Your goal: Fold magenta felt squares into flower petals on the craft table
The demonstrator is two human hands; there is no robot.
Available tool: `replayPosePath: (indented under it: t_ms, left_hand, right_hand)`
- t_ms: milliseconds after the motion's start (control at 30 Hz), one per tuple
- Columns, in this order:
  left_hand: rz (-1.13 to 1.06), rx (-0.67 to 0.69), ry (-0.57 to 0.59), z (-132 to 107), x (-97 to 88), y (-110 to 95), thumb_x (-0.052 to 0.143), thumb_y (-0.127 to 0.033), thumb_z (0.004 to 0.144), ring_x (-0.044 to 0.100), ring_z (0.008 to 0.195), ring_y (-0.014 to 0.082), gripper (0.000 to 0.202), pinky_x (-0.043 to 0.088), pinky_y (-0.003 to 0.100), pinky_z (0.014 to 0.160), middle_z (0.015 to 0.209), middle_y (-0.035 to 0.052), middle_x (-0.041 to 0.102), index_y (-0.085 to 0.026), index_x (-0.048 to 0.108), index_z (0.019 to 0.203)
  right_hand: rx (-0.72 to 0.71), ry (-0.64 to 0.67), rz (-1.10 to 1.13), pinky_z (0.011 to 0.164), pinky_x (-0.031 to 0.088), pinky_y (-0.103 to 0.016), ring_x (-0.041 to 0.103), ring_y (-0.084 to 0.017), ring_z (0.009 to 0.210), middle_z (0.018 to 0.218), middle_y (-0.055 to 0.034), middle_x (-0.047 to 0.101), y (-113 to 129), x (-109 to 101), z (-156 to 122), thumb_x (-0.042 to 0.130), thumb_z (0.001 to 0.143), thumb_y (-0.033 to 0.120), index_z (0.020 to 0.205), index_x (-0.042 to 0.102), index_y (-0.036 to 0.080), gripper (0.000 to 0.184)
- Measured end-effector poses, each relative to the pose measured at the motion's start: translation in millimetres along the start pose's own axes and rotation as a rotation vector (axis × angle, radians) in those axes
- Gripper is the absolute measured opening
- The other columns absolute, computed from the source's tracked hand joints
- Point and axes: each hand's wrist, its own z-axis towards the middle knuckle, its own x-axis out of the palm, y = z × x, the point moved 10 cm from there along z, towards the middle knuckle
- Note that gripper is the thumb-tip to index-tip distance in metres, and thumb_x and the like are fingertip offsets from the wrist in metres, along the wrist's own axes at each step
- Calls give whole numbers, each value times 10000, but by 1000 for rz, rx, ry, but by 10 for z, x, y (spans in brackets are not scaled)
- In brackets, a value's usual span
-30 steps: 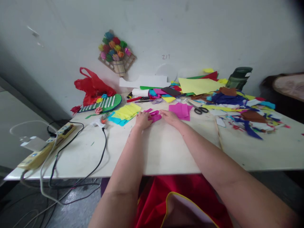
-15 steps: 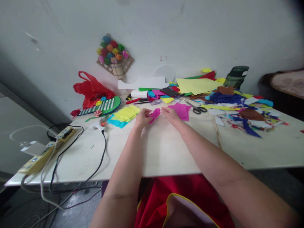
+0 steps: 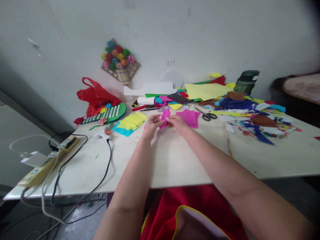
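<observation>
Both hands meet over the far middle of the white table [image 3: 170, 156]. My left hand [image 3: 150, 124] and my right hand [image 3: 179, 122] pinch one small folded piece of magenta paper [image 3: 165, 116], lifted slightly off the table between them. Right behind my right hand lies a stack of magenta paper sheets [image 3: 189, 117]. Black-handled scissors [image 3: 208, 115] lie just right of that stack. Left of my left hand, yellow sheets [image 3: 132, 120] rest on cyan sheets [image 3: 122, 129].
Coloured paper and scraps [image 3: 250, 106] cover the table's back right, with a dark green bottle [image 3: 246, 83]. A red plastic bag [image 3: 96, 95] and a green board [image 3: 110, 112] lie back left. A power strip [image 3: 47, 160] and cables [image 3: 100, 173] occupy the left edge. Paper flowers [image 3: 118, 58] hang on the wall.
The magenta piece lay on the table under both hands; my left hand lifted it, and now both hands hold it raised and more upright.
</observation>
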Motion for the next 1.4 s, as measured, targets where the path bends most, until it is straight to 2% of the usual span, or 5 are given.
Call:
replayPosePath:
  t_ms: [167,367,700,1067,1400]
  left_hand:
    - [67,-124,42,-41,10,95,727,-401,606,529,562,90,331,401,225,556,661,6,601,-137,620,774]
    - [82,-144,104,-85,57,86,774,-401,531,468,479,64,370,378,214,513,530,-27,533,-142,510,554]
    - [78,-30,-127,2,-117,75,789,-368,508,490,491,68,376,406,231,550,517,-41,510,-146,493,574]
    - [125,-44,58,-45,60,61,763,-394,564,566,598,116,333,445,253,612,665,23,637,-123,660,730]
    - [3,-65,-27,-33,2,117,761,-355,565,509,545,85,267,414,226,555,588,-8,583,-137,635,656]
  right_hand:
    - [-17,112,-44,522,403,-244,528,-109,477,493,4,581,-4,44,4,686,632,329,563,564,152,226]
    - [-36,274,-129,526,404,-240,521,-104,487,491,8,577,-32,170,-26,658,648,295,550,562,144,204]
    - [79,266,-146,469,429,-214,542,-97,450,512,-11,610,-122,212,-68,683,697,285,620,576,135,200]
    - [138,312,-250,476,443,-241,549,-116,443,494,0,607,-171,201,-106,683,646,161,603,602,133,96]
    - [104,365,-215,425,364,-193,478,-77,416,465,32,570,-168,236,-97,656,595,171,536,561,147,115]
